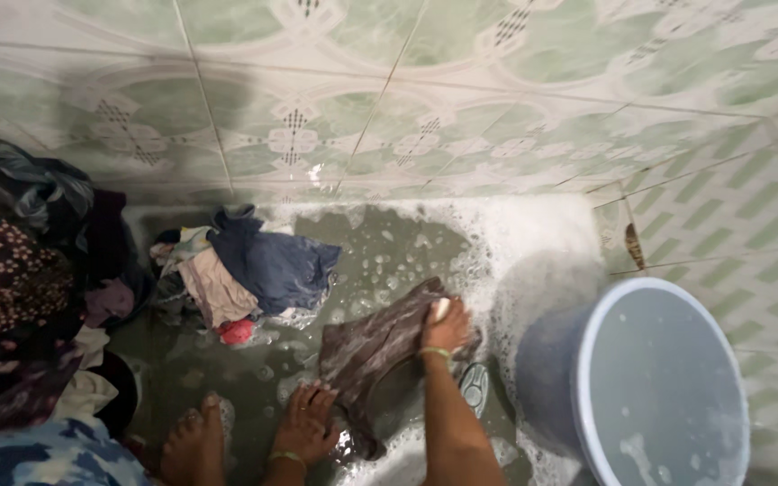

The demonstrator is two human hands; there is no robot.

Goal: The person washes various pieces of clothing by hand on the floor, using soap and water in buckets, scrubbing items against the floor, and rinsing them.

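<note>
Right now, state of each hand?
Left hand: open, pressed flat on the brown cloth.
Right hand: closed on a pale soap bar, pressing it on the cloth.

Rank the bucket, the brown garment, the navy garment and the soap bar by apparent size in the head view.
1. bucket, though it sits nearer the camera.
2 and 3. brown garment and navy garment look alike; both are crumpled, so unranked.
4. soap bar, mostly covered by the right hand.

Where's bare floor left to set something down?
Bare wet floor between the clothes pile and foam. Crowded: left clothes heap; front, both hands on the brown cloth, left hand, right hand; bucket at right.
</note>
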